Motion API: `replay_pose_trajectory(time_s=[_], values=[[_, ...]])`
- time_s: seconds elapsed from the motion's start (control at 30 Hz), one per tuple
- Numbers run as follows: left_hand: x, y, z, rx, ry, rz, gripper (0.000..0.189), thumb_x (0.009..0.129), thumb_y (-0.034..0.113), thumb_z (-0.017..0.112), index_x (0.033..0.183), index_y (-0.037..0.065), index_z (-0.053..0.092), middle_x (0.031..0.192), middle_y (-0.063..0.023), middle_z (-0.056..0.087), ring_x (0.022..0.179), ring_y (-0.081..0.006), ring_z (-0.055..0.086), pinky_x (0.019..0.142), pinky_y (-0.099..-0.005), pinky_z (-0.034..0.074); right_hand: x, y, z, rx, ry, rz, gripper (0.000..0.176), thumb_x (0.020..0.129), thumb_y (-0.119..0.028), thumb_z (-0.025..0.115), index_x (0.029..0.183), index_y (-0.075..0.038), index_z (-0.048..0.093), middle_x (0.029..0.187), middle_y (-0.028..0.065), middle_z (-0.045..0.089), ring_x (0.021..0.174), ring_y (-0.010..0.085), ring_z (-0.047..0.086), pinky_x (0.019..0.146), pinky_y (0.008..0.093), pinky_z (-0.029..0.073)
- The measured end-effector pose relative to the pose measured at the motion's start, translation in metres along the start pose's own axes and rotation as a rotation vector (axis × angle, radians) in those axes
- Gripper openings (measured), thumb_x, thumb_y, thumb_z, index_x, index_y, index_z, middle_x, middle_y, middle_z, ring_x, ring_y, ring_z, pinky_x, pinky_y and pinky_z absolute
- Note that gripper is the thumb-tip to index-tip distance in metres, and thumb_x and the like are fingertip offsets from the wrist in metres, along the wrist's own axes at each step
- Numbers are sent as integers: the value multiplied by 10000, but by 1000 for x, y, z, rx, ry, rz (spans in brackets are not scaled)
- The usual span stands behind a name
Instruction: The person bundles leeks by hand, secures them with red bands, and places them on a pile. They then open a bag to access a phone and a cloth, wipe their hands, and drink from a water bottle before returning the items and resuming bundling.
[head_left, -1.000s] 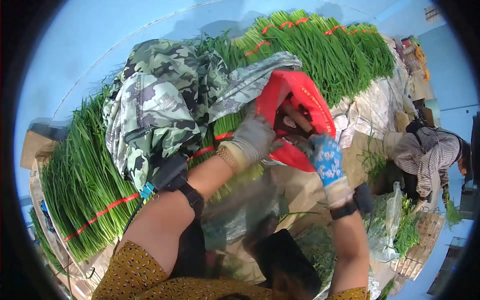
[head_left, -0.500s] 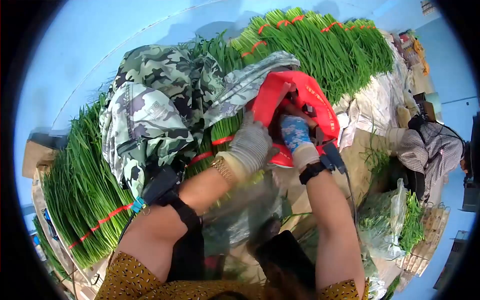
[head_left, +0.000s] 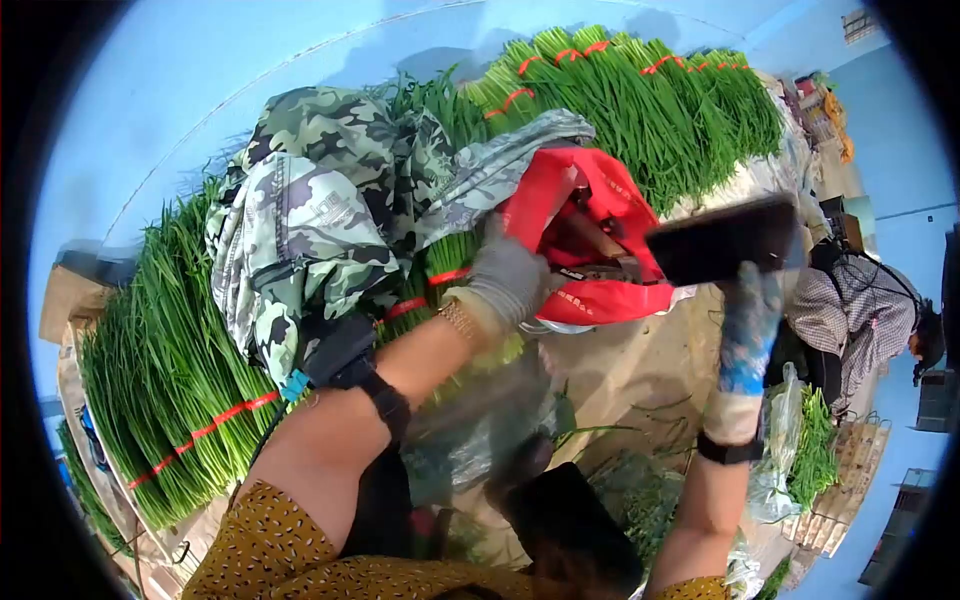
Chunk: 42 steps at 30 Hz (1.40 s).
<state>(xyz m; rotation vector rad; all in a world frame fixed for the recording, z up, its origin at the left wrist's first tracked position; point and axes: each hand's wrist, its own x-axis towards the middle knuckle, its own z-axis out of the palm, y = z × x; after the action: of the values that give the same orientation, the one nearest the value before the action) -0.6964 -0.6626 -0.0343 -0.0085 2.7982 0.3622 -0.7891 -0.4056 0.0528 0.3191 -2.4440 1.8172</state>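
Note:
My left hand (head_left: 505, 278), in a grey knitted glove, is closed on the left edge of a red bag (head_left: 625, 195) with pale lettering. The bag's mouth gapes, and a brown, stick-like item (head_left: 595, 235) shows inside. To the right, my right hand (head_left: 750, 315), in a blue and white glove, holds up a black smartphone (head_left: 725, 240) by its lower edge. The phone's dark face is turned toward me, slightly blurred. A camouflage jacket (head_left: 310, 215) lies left of the bag, over bundles of long green leaves.
Red-banded bundles of green stalks (head_left: 620, 115) line the wall, with more bundles (head_left: 180, 370) at left. A person in a checked top (head_left: 860, 310) bends at right. Clear plastic sheeting (head_left: 480, 440) and loose greens lie below.
My right hand has come out of the red bag and moved right with the smartphone in it. My left hand stays on the bag's edge.

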Motion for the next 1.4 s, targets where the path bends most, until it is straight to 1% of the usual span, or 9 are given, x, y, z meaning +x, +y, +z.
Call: replay_pose_trajectory(time_s=[0.03, 0.13, 0.17, 0.23, 0.3, 0.5, 0.8, 1.2, 1.4], values=[[12, 6, 1, -74, 51, -18, 394, 899, 456, 534, 1022, 125, 707, 1018, -107, 689, 1017, -224, 626, 1009, -459, 324, -5, 5, -23, 41, -12, -51, 331, 920, -247, 646, 1164, -24, 627, 1097, 61, 644, 962, 160, 597, 864, 312, 488], [39, 41, 3, -109, 130, 104, 326, 853, 360, 607, 1049, 108, 671, 1058, -153, 666, 995, -259, 643, 990, -452, 366, -56, -8, -36, 900, 191, 387, 320, 939, -255, 602, 1185, -49, 595, 1091, 96, 650, 952, 214, 626, 834, 365, 523], [47, 51, 5, -86, 138, 171, 315, 840, 312, 624, 1075, 104, 655, 1077, -164, 658, 992, -265, 646, 978, -445, 381, -64, -1, -41, 1151, -207, 368, 362, 948, -256, 589, 1244, -49, 566, 1112, 98, 656, 965, 215, 632, 864, 364, 519], [56, 59, 16, -156, 90, 227, 340, 827, 269, 638, 1117, 92, 626, 1104, -170, 649, 1018, -282, 637, 954, -435, 411, -72, 27, -40, 1281, -409, 434, 386, 946, -277, 598, 1245, -35, 572, 1122, 101, 661, 973, 206, 636, 862, 365, 526], [63, 65, 29, -340, -22, 204, 383, 826, 279, 628, 1148, 75, 600, 1121, -159, 647, 1077, -304, 613, 931, -428, 443, -82, 34, -34, 944, 60, 676, 394, 934, -297, 620, 1219, -26, 588, 1107, 98, 665, 965, 197, 637, 840, 366, 537], [69, 51, 38, -663, -74, 354, 513, 782, 370, 669, 1202, 94, 568, 1126, -172, 643, 1042, -366, 611, 889, -419, 480, -89, 36, -15, 893, 5, 772, 361, 904, -208, 659, 1215, -37, 595, 1109, 99, 671, 958, 225, 655, 882, 374, 535], [77, 50, 46, -651, 117, 2, 405, 853, 397, 584, 1046, 47, 654, 953, -196, 676, 923, -348, 647, 833, -429, 498, -91, 31, 4, 819, -30, 779, 348, 894, -198, 663, 1188, -20, 606, 1041, 112, 692, 895, 233, 676, 843, 378, 554], [62, 50, 26, -528, 25, 212, 461, 892, 455, 512, 898, 25, 679, 895, -209, 668, 856, -391, 637, 783, -431, 508, -91, 37, 6, 665, 0, 738, 388, 889, -174, 672, 1234, -18, 587, 1084, 91, 664, 929, 210, 655, 836, 359, 543], [48, 28, -4, -761, 249, -172, 298, 934, 283, 516, 1014, 33, 657, 927, -152, 695, 870, -331, 672, 749, -395, 525, -88, 58, 8, 539, -19, 712, 412, 879, -134, 675, 1263, -21, 577, 1085, 62, 659, 928, 182, 646, 836, 327, 531]])
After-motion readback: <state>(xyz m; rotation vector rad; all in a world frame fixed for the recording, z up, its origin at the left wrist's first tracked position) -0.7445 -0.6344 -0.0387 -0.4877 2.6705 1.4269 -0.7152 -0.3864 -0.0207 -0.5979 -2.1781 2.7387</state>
